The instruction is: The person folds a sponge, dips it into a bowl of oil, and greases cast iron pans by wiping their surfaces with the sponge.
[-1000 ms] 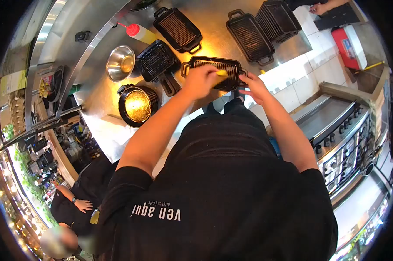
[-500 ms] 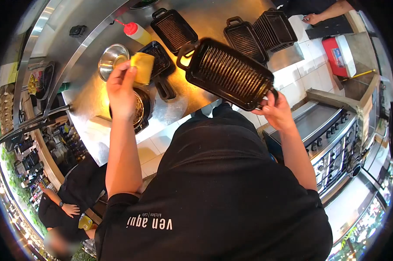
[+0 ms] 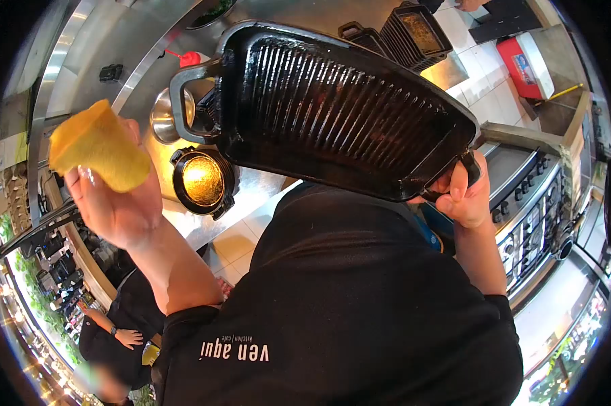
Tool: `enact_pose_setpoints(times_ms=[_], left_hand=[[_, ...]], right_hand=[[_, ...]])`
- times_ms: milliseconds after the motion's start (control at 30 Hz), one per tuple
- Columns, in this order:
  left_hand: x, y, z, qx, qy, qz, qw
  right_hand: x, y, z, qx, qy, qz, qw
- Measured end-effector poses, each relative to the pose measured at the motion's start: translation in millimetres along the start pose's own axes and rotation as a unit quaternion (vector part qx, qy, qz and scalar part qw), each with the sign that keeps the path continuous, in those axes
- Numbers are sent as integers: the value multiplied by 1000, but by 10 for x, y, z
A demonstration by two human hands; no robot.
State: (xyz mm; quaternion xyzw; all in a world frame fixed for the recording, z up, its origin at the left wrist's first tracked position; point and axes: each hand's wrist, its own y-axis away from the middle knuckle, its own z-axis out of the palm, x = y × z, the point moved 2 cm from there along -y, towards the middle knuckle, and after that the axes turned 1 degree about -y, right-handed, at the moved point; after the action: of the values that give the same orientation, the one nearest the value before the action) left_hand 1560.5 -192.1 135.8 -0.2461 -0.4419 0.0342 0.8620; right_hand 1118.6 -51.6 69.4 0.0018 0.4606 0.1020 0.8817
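Observation:
My right hand (image 3: 464, 193) grips one loop handle of a black rectangular grill pan (image 3: 339, 115), lifted close to the camera. Its ridged inner face is turned toward me and shines as if wet or oily. My left hand (image 3: 119, 196), off to the pan's left, holds a yellow cloth (image 3: 102, 149) between thumb and fingers, apart from the pan. Below the pan's left handle, a round black pan (image 3: 202, 181) sits on the steel table (image 3: 251, 186). Beside it stands a steel bowl (image 3: 162, 116), partly hidden behind the lifted pan's handle.
A red-capped squeeze bottle (image 3: 189, 59) is partly covered by the grill pan. Stacked black pans (image 3: 417, 37) stand at the table's far right. A stove (image 3: 532, 203) is on my right, with a red and white cooler (image 3: 525, 68) beyond. Another person (image 3: 119, 321) is at lower left.
The grill pan has come up closer to the camera, covering more of the table. My left hand has moved left and nearer with the yellow cloth.

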Motion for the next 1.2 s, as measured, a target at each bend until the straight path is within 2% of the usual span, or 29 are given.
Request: enact_pose_setpoints(times_ms=[33, 100, 133, 167, 233, 300, 367, 433, 467, 567, 600, 667, 700, 767, 800, 833, 900, 967, 1067, 1100, 1167, 1200], left_hand=[[24, 34, 58, 0, -3, -3, 1000], [93, 149, 181, 123, -195, 62, 971], [92, 128, 248, 82, -250, 65, 963], [53, 138, 321, 81, -254, 62, 962], [-79, 154, 591, 82, -392, 83, 912], [-327, 86, 1009, 52, -461, 127, 877], [-520, -32, 1273, 74, -553, 87, 825], [-689, -252, 1367, -36, -676, 186, 712], [-803, -336, 1338, -70, -677, 263, 684], [-878, -318, 1419, -111, -729, 181, 651], [-865, -291, 1423, -111, -731, 182, 648], [-892, -255, 1375, -200, -749, 3, 632], [-889, -274, 1383, -196, -753, 4, 628], [-914, -331, 1398, -200, -726, -52, 655], [-904, -395, 1472, -162, -731, -13, 662], [-967, -439, 1511, -161, -735, -12, 659], [-1086, -533, 1563, -58, -721, 81, 686], [-1190, -482, 1596, -72, -740, 75, 664], [-1284, -381, 1531, -195, -741, -58, 640], [-1288, -386, 1523, -187, -744, -59, 638], [-1285, -401, 1540, -173, -718, -68, 671], [-1255, -487, 1636, -103, -710, -55, 694]], right_hand=[[-2, 2, 15, 1, -4, 1, 1000], [-3, -4, 74, -19, -4, -7, 1000], [-5, -6, 116, -26, -6, -9, 1000], [-13, -14, 199, -8, -4, -5, 1000], [-19, -67, 289, 7, -5, -4, 1000], [-38, -101, 341, 3, 44, -4, 999], [-64, -175, 388, -5, 69, -12, 998], [-81, -251, 406, -19, 66, -31, 997], [-99, -290, 409, -25, 65, -38, 997], [-193, -384, 392, -37, 84, -37, 995], [-189, -408, 370, -11, 58, -18, 998], [-174, -449, 289, 7, 31, 2, 1000], [-145, -462, 210, 8, 26, 22, 999], [-102, -509, 83, 7, 19, 52, 998], [-89, -535, 39, 5, 17, 62, 998], [-91, -561, 28, -12, 9, 46, 999], [-107, -598, -22, -34, -1, 30, 999], [-149, -640, -116, -53, -11, 44, 998], [-197, -727, -314, -48, 4, 50, 998], [-210, -766, -376, -56, 6, 53, 997], [-212, -845, -478, -58, -30, 92, 994], [-210, -890, -506, -67, -28, 91, 993]])
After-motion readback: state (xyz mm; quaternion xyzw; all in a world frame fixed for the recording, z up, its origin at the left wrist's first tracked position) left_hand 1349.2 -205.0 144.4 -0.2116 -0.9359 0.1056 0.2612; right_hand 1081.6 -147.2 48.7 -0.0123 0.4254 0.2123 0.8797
